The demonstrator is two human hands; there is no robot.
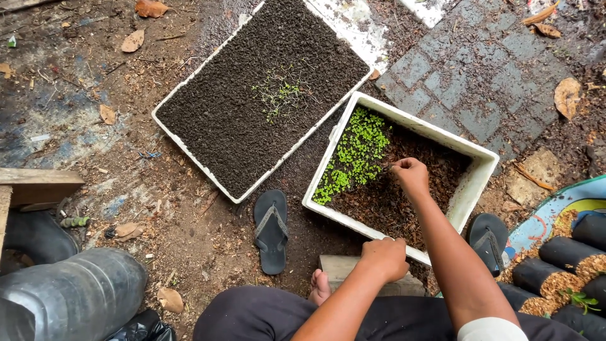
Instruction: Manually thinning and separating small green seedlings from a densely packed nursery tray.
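The right hand reaches into the white box, fingers pinched together at the edge of the green seedlings; whether it grips one cannot be told. The left hand rests closed on the box's near rim, holding nothing visible. Left of the box lie a sandal and a soil tray; right of it, black bags.

Outdoor backyard plant nursery. Bare dirt ground with dry leaves, grey paving bricks, white seedling trays of dark soil and green sprouts, soil-filled black grow bags, flip-flops beside.
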